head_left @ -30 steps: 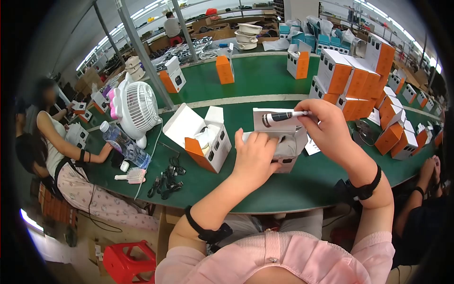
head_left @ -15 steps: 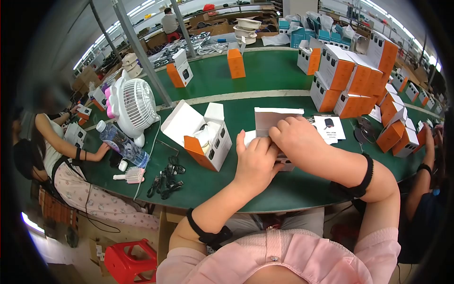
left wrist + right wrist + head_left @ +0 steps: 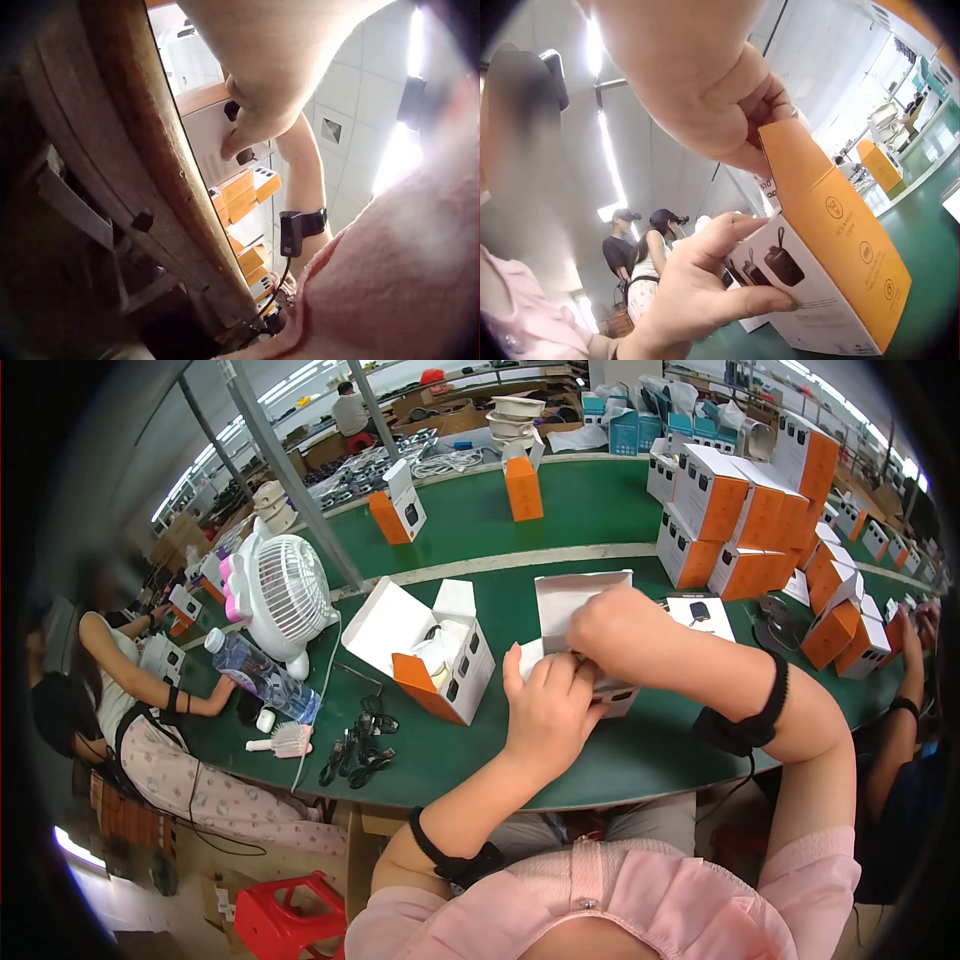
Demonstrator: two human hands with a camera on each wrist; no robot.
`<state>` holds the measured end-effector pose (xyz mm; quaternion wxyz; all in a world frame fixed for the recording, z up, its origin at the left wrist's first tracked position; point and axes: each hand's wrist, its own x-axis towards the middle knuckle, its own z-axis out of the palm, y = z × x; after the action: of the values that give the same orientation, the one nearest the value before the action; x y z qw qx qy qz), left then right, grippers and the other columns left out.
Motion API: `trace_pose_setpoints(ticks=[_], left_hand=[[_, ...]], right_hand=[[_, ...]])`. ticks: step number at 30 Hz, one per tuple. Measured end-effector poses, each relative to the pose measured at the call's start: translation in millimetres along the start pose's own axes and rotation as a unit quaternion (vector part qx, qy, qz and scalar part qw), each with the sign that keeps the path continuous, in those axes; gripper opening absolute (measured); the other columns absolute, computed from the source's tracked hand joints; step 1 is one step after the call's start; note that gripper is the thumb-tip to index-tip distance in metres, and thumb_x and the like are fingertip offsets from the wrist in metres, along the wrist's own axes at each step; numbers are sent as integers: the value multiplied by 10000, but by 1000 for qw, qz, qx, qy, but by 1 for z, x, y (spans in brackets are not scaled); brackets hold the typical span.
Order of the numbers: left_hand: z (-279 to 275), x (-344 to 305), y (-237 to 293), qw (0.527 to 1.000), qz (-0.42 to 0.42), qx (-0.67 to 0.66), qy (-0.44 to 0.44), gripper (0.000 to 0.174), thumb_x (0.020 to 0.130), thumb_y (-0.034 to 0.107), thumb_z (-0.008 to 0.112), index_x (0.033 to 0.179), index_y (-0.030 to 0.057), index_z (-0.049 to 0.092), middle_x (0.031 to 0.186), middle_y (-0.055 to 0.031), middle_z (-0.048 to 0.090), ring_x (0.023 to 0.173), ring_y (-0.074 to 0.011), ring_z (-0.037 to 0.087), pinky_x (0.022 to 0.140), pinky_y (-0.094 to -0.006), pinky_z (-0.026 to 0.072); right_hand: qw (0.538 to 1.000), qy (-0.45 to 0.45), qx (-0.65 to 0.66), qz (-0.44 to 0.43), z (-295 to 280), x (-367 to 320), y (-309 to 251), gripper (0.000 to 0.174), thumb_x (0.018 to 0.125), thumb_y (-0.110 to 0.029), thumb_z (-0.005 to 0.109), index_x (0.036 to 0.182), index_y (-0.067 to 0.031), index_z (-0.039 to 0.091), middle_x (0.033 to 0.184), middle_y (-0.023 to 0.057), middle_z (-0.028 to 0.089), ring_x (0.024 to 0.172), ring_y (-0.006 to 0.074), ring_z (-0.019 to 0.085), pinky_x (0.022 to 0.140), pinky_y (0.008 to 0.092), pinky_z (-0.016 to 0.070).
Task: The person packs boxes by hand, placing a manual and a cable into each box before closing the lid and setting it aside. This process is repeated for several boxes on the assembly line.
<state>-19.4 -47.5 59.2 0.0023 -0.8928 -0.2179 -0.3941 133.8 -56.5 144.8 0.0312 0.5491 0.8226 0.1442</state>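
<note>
A white and orange printed box (image 3: 617,700) stands on the green table in front of me, its lid raised. My left hand (image 3: 550,705) grips it at the near side; in the right wrist view the left thumb (image 3: 757,300) presses on the printed white face. Bent over the opening, my right hand (image 3: 615,628) has curled fingers and pinches a white printed leaflet (image 3: 768,193), mostly hidden behind the orange flap (image 3: 795,157). A second open box (image 3: 470,675) with a white item inside stands to the left.
To the left are a bundle of black cables (image 3: 358,745), a hairbrush (image 3: 285,740), a water bottle (image 3: 262,678) and a white fan (image 3: 285,590). Printed leaflets (image 3: 705,618) lie right of the box, before stacked boxes (image 3: 710,505). Other people sit at both sides.
My right hand has brought the printed leaflet from above the box's right side down to its opening. The left hand has stayed on the box. Boxes on the far green strip have shifted right.
</note>
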Motion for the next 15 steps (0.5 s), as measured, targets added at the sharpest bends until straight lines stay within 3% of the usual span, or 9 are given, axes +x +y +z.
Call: trace_pose_setpoints(ticks=[2, 4, 7, 9, 10, 12, 14, 15], left_hand=[[3, 0, -5, 1000, -2, -10, -2, 525, 615, 205, 816, 1083, 71, 618, 961, -59, 567, 901, -249, 559, 991, -583, 265], [1, -1, -5, 1000, -1, -8, -15, 528, 625, 199, 810, 1097, 71, 610, 985, -66, 562, 933, -253, 553, 993, -579, 266], [-3, -1, -5, 1000, -1, -18, -22, 534, 647, 181, 797, 1126, 69, 591, 1046, -91, 548, 1006, -274, 534, 999, -567, 270], [-9, -3, -2, 999, -1, -27, -16, 537, 658, 169, 789, 1141, 68, 580, 1083, -109, 538, 1047, -292, 520, 1002, -560, 273], [-18, -7, 0, 999, -5, -25, 33, 538, 670, 162, 778, 1156, 62, 570, 1119, -127, 522, 1073, -317, 504, 1005, -552, 275], [-30, -22, -6, 993, -1, -9, 116, 540, 694, 155, 753, 1180, 37, 551, 1167, -162, 500, 1102, -365, 485, 988, -493, 329], [-36, -51, -11, 976, -99, -153, 117, 485, 801, 163, 684, 1234, 9, 529, 1245, -168, 490, 1171, -334, 474, 973, -431, 382], [-36, -56, -12, 976, -102, -152, 118, 485, 801, 163, 684, 1234, 9, 529, 1245, -168, 490, 1171, -334, 474, 973, -431, 382]], right_hand=[[996, -24, -55, -62, 6, 8, -3, 49, 677, -147, 666, 651, -107, 678, 679, 34, 632, 749, 238, 630, 648, 367, 485], [996, -24, -41, -76, 8, 8, -2, 55, 699, -133, 653, 675, -95, 684, 765, 39, 631, 833, 233, 610, 690, 374, 480], [997, -43, 25, -57, 9, 1, 2, 96, 717, -114, 649, 796, -76, 689, 877, 72, 614, 881, 253, 591, 707, 371, 475], [992, -14, 88, -88, 4, -11, 12, 183, 760, -119, 636, 923, -45, 676, 959, 106, 614, 904, 280, 613, 740, 397, 485], [992, -11, 87, -88, 0, -19, 15, 183, 760, -119, 636, 923, -45, 676, 959, 106, 614, 904, 280, 613, 740, 397, 485], [975, 144, 171, -10, -9, -40, 18, 217, 766, -62, 624, 978, -33, 654, 916, 131, 606, 898, 286, 612, 765, 418, 486], [948, 218, 212, 94, -15, -69, 20, 247, 779, -22, 616, 1025, -15, 643, 927, 157, 604, 881, 277, 608, 775, 397, 486], [927, 184, 284, 162, -8, -81, 27, 282, 786, -18, 622, 1068, -11, 633, 940, 153, 610, 884, 258, 607, 778, 374, 486]])
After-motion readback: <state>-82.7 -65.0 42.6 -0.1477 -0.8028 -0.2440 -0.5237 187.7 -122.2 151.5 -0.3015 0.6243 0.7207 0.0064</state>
